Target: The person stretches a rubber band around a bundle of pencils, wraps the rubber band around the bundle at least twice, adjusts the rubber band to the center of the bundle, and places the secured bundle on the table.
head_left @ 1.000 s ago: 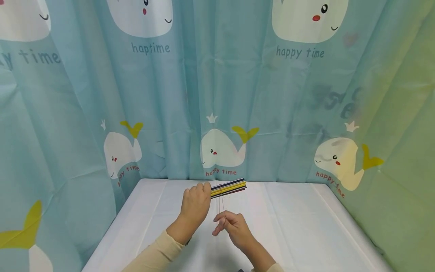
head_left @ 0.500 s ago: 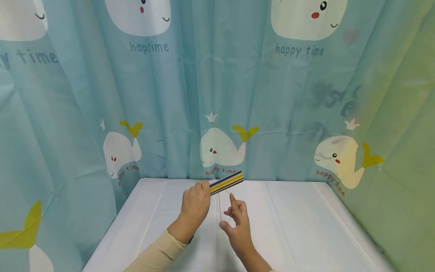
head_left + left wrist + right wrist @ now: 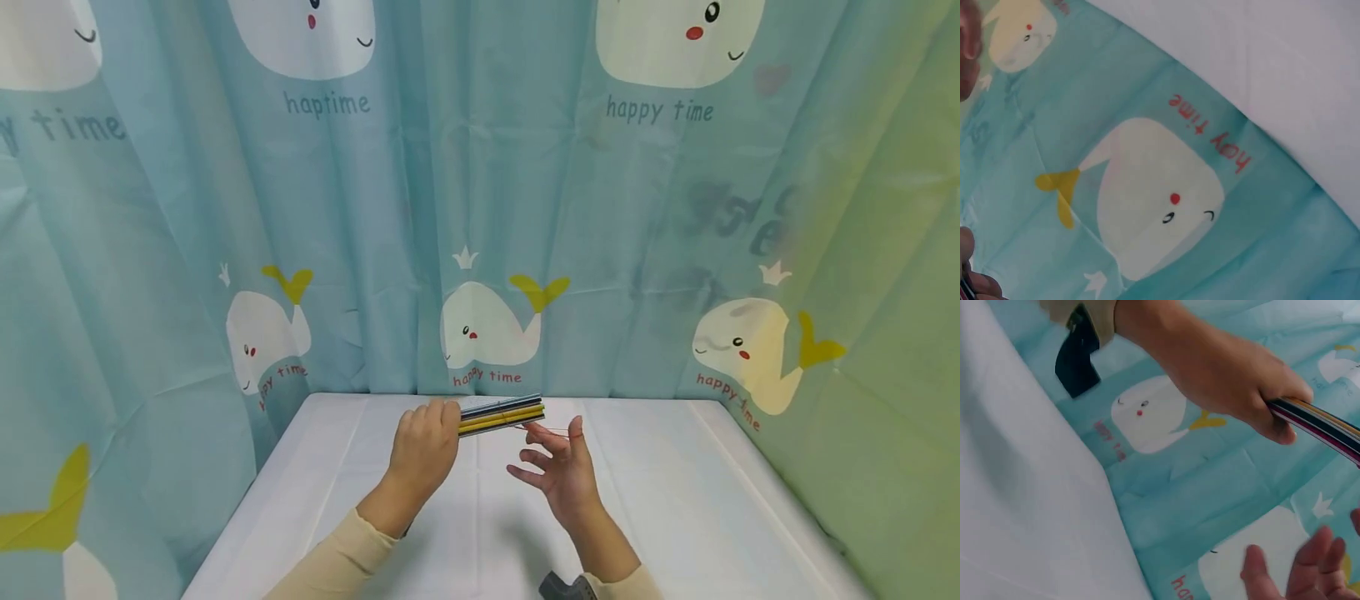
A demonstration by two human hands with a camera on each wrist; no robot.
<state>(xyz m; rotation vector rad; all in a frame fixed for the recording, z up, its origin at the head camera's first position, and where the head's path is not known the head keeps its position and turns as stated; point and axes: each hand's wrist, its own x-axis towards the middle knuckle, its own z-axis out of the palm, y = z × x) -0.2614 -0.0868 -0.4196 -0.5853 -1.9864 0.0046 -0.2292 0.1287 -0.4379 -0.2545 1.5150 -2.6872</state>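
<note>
My left hand (image 3: 426, 446) grips one end of a bundle of slim pencil-like sticks (image 3: 501, 415), yellow, dark blue and black, held above the table and pointing right. The right wrist view shows the bundle (image 3: 1319, 427) with striped sides coming out of the left fist. A thin reddish rubber band (image 3: 557, 432) runs from the bundle to my right hand (image 3: 572, 479), stretched between thumb and forefinger. That hand lies just right of the bundle's free end, thumb up and the other fingers spread. In the left wrist view, only parts of the fingers (image 3: 967, 247) show at the left edge.
A white-covered table (image 3: 675, 500) lies under both hands. Behind it and along both sides hangs a blue-green curtain (image 3: 390, 217) printed with whales. A dark wrist device (image 3: 566, 587) sits by the right sleeve.
My right hand has moved from below the bundle up and to the right, spreading its fingers and pulling the band sideways. The bundle tipped up, then levelled again in the left hand.
</note>
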